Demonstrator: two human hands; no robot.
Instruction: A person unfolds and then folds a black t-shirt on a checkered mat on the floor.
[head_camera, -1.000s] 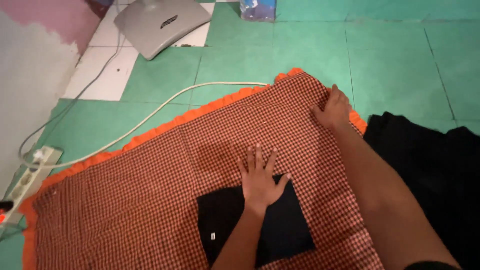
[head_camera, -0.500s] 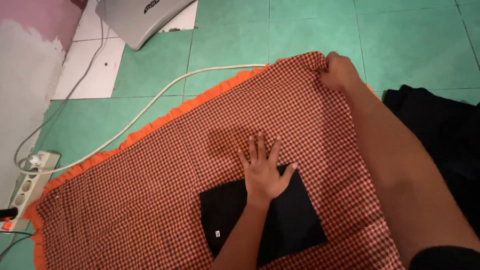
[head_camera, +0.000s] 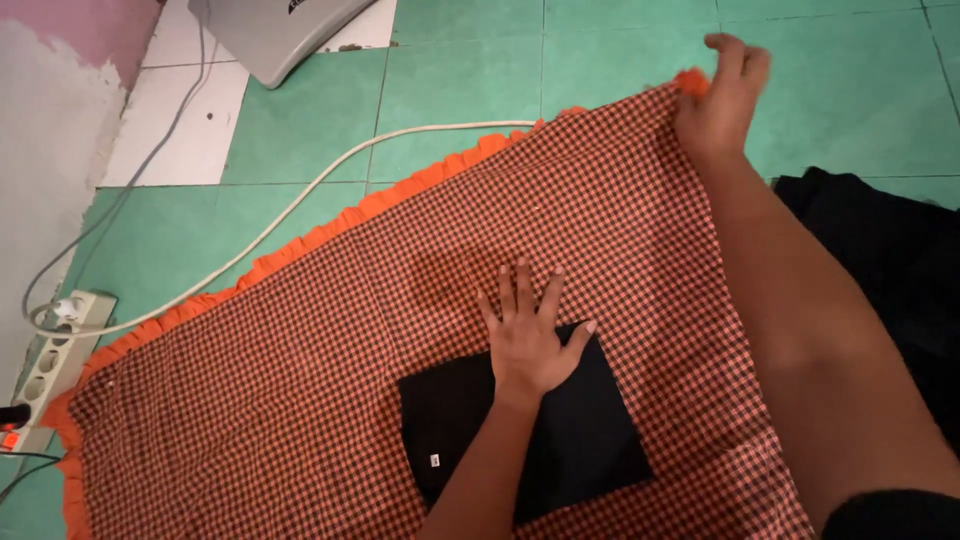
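A red checked cloth (head_camera: 300, 380) with an orange ruffled edge lies spread on the green tiled floor. A folded black garment (head_camera: 590, 440) rests on its near part. My left hand (head_camera: 527, 335) lies flat, fingers spread, on the garment's far edge and the cloth. My right hand (head_camera: 718, 98) is stretched far out and pinches the cloth's far right corner by the orange ruffle.
A white cable (head_camera: 290, 205) runs across the floor to a power strip (head_camera: 50, 365) at the left. A grey flat appliance (head_camera: 280, 30) sits at the top left by white tiles. A black heap of fabric (head_camera: 890, 270) lies at the right. A wall stands at the left.
My right hand has pulled the cloth's far corner farther out and lifted it a little. My left hand has stayed pressed on the black garment.
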